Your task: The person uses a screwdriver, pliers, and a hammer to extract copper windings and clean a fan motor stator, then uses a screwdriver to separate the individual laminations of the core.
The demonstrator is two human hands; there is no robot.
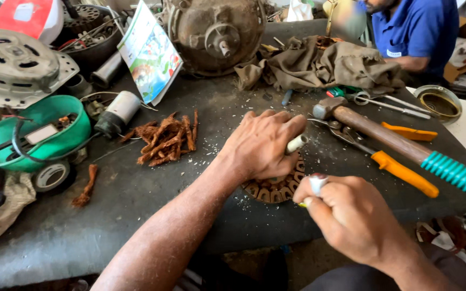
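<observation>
His left hand (260, 145) curls over the round motor stator (279, 186), pinching a small white tube (296, 143). Just right of the stator, his right hand (351, 215) fists a white-tipped tool (315, 186). Beyond the stator lie a hammer (389, 137) and orange-handled pliers (389, 164).

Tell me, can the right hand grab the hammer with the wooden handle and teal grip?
Probably not yet. The right hand already grips a small white piece. The hammer lies uncovered on the dark table just beyond it, so the way looks free once the fingers let go.
</observation>
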